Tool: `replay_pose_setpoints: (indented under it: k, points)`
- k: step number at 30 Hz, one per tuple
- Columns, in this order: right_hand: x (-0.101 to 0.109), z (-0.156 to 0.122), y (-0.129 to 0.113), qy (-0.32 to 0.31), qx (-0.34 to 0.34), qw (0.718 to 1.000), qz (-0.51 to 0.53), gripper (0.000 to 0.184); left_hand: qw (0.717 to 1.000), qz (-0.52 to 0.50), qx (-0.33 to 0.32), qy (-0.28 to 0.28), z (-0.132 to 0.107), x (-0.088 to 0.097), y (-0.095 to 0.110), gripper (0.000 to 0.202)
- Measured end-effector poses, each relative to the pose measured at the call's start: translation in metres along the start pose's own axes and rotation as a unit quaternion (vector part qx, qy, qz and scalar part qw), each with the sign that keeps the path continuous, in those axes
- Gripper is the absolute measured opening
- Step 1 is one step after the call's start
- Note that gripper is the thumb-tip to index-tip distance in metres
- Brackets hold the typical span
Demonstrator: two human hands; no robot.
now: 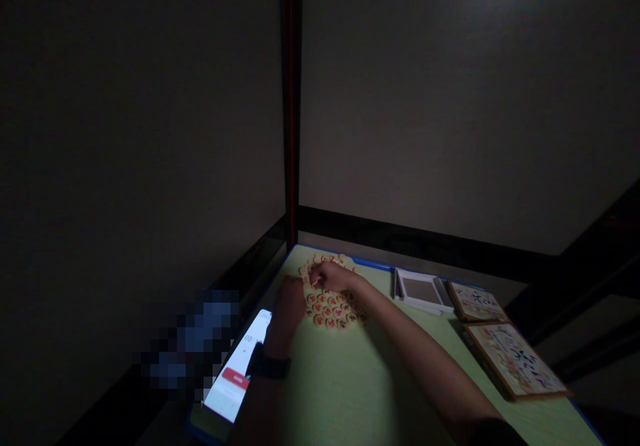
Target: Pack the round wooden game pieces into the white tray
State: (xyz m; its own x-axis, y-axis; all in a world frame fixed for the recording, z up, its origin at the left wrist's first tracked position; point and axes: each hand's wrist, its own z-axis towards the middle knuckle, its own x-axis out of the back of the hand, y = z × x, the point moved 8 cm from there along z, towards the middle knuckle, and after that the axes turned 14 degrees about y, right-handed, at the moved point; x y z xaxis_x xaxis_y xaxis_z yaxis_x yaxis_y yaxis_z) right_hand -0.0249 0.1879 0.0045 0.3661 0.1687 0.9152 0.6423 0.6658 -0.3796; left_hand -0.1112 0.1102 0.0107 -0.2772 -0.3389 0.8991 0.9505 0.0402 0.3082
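Note:
Round, pale Chinese chess pieces (327, 311) with red and black characters lie in a close cluster toward the far left part of the table. My right hand (330, 275) reaches over the cluster from the right, its fingers curled in a pinch with a pale Chinese chess piece at the tips. Beside the cluster's left edge is my left hand (290, 301), with a dark band on the wrist. It is in shadow and its fingers are mostly hidden, so I cannot make out anything in them. Both hands are close together.
A lit phone (227, 396) lies along the left table edge, partly under my left forearm. Toward the right stand a white open box (420, 291) and two wood-edged boxes or boards (517, 359) with patterned tops. Walls meet behind the green table (345, 386).

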Motion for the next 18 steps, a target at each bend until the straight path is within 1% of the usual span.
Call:
replay_pose_setpoints:
  k: [2, 5, 8, 10, 14, 18]
  points:
    - [-0.002, 0.002, 0.004, -0.01, 0.004, 1.0, 0.027, 0.024, 1.0, -0.015, 0.01, -0.008, 0.003, -0.001, -0.005, 0.032]
    - [-0.001, 0.004, 0.007, -0.016, 0.008, 0.999, 0.05, 0.025, 0.998, -0.035, 0.019, -0.041, 0.005, -0.003, -0.01, 0.026]
    - [0.001, 0.005, 0.007, -0.014, 0.008, 0.998, 0.053, 0.027, 0.996, -0.048, 0.008, -0.081, 0.006, -0.005, -0.009, 0.022]
    - [0.001, 0.006, 0.005, -0.012, 0.006, 0.999, 0.048, 0.029, 0.994, -0.053, 0.0, -0.098, 0.005, -0.005, -0.007, 0.022]
    - [0.003, 0.004, 0.002, 0.001, -0.002, 0.999, 0.033, 0.032, 0.993, -0.052, -0.003, -0.103, 0.004, -0.005, -0.005, 0.022]
    - [0.016, 0.001, 0.004, 0.058, -0.021, 0.998, 0.007, 0.029, 0.995, -0.041, 0.008, -0.091, 0.005, -0.004, -0.005, 0.024]
